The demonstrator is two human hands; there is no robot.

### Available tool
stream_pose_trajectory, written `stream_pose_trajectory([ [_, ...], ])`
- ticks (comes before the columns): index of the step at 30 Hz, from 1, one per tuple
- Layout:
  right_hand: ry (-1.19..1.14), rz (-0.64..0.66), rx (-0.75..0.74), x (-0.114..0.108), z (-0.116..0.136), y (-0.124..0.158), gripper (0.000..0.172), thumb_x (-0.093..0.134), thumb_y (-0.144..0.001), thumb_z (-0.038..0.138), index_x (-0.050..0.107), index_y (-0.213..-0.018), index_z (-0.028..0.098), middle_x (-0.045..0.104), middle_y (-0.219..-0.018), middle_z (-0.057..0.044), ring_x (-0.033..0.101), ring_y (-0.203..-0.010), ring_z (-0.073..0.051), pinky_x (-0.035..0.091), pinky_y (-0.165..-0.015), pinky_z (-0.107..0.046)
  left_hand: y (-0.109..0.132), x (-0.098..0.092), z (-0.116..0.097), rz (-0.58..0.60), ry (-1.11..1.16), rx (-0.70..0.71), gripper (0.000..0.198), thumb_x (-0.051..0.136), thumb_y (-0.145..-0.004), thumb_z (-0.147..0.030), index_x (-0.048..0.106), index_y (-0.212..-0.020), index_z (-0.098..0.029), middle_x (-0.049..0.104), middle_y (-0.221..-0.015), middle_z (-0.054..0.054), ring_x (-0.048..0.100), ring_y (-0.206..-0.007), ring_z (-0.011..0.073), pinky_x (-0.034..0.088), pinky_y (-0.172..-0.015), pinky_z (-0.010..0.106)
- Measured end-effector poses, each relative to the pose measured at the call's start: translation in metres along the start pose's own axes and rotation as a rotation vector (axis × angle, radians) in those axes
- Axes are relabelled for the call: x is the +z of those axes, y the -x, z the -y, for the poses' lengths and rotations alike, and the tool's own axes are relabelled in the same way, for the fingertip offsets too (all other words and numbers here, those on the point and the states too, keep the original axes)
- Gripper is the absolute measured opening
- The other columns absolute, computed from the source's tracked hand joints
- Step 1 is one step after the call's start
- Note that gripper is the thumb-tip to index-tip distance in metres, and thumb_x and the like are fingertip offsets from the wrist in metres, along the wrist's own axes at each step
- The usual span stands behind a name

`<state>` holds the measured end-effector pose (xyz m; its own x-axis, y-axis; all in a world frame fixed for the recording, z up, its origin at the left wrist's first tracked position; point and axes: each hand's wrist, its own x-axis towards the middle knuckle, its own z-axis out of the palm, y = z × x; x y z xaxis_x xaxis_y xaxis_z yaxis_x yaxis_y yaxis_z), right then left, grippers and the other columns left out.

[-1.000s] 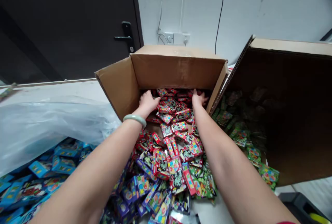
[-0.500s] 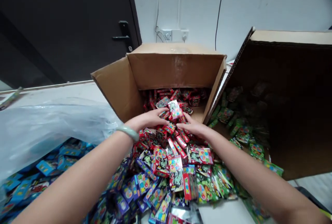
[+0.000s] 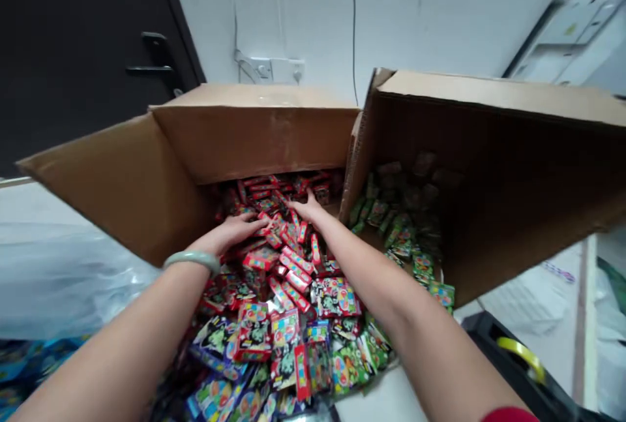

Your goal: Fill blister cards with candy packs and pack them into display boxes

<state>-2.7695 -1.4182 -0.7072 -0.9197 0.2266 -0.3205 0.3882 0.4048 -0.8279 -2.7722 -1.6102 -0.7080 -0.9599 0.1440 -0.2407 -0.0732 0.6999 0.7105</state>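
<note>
Both arms reach into the mouth of a cardboard box [image 3: 254,141] that lies on its side. It spills small red candy packets [image 3: 293,265] with colourful printing. My left hand [image 3: 239,229], with a pale green bangle [image 3: 193,259] at the wrist, lies on the pile, its fingers stretched out over the packets. Deeper in the box, at its right, my right hand [image 3: 306,207] rests among red packets with fingers spread. Some fingertips are hidden by the packets. In front, purple packets [image 3: 212,399] and green packets [image 3: 349,366] mix with the red ones.
A second cardboard box [image 3: 489,102] on the right holds green packets [image 3: 401,233]. Clear plastic sheeting [image 3: 73,278] and blue packets [image 3: 19,370] are at the left. A black object with a yellow ring [image 3: 521,353] sits at lower right. Behind stand a dark door [image 3: 73,30] and a wall socket [image 3: 287,71].
The view has turned right and moved closer to the boxes. My hands, formerly close together around a light packet, are now apart, the right one deeper in the box. That packet is no longer between them.
</note>
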Motion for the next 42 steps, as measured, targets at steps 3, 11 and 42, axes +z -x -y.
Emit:
stream_pose_trajectory([
  [3, -0.023, 0.154, -0.146, -0.006, 0.005, 0.046, 0.06, 0.06, -0.084, 0.041, 0.046, -0.14, 0.023, 0.057, -0.137, -0.005, 0.055, -0.123, -0.021, 0.041, -0.103, -0.033, 0.034, -0.013, -0.015, 0.188, 0.005, 0.081, 0.064, 0.057, -0.065, -0.068, 0.07, -0.11, -0.024, 0.07, -0.116, 0.007, 0.064, -0.11, 0.0289, 0.051, -0.09, 0.033],
  [11, 0.111, 0.47, -0.692, -0.054, -0.006, 0.179, 0.065, 0.068, -0.078, 0.038, 0.049, -0.138, 0.023, 0.045, -0.147, -0.007, 0.039, -0.137, -0.024, 0.028, -0.114, -0.04, 0.136, -0.057, -0.032, 0.311, -0.133, 0.353, 0.062, 0.064, -0.065, -0.061, 0.066, -0.119, -0.03, 0.059, -0.135, 0.003, 0.052, -0.127, 0.0306, 0.038, -0.107, 0.039],
  [42, 0.054, -0.734, -0.457, -0.273, -0.157, 0.24, 0.039, 0.04, -0.08, 0.029, 0.059, -0.112, 0.018, 0.066, -0.11, -0.013, 0.057, -0.111, -0.032, 0.044, -0.097, -0.05, 0.115, 0.071, -0.2, -0.399, 0.001, 0.475, 0.029, 0.047, -0.087, -0.04, 0.063, -0.1, -0.02, 0.071, -0.098, 0.009, 0.065, -0.089, 0.0241, 0.046, -0.078, 0.029],
])
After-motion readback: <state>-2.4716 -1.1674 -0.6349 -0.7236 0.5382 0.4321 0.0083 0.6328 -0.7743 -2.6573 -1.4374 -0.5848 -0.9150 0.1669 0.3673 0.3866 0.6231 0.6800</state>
